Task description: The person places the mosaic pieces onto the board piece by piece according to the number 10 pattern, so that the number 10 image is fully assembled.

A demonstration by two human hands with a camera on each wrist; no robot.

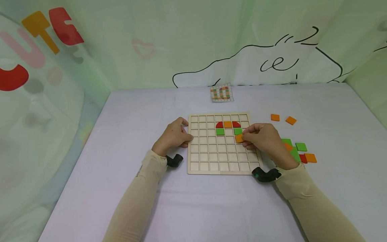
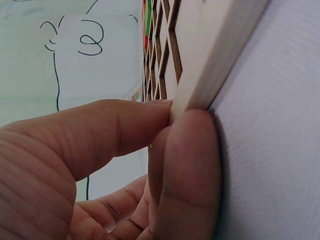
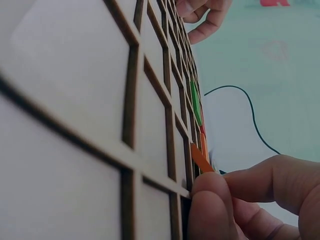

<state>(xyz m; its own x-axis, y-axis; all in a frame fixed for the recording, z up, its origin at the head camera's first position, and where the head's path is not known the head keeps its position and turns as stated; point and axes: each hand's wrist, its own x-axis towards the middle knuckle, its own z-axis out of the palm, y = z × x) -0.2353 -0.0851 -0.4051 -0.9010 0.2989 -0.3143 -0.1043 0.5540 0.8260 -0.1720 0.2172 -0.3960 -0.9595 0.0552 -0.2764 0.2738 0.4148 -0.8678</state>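
A wooden grid board point(image 1: 208, 158) lies on the white table. It holds red quarter-round tiles point(image 1: 219, 125), an orange tile point(image 1: 227, 124) between them, and a green tile point(image 1: 220, 131) below each red one. My left hand point(image 1: 174, 134) grips the board's left edge; in the left wrist view the thumb point(image 2: 125, 125) and a finger meet at its rim. Between thumb and fingers my right hand point(image 1: 262, 137) pinches an orange square tile point(image 1: 239, 138). That tile is tilted over a cell just below the right green one, and its edge point(image 3: 201, 159) shows in the right wrist view.
Right of the board lies a loose pile of green tiles point(image 1: 301, 147), orange tiles point(image 1: 310, 158) and a red tile point(image 1: 303, 158), partly behind the right wrist. Farther back are two orange tiles point(image 1: 275, 117). A printed pattern card point(image 1: 222, 93) stands at the table's back edge.
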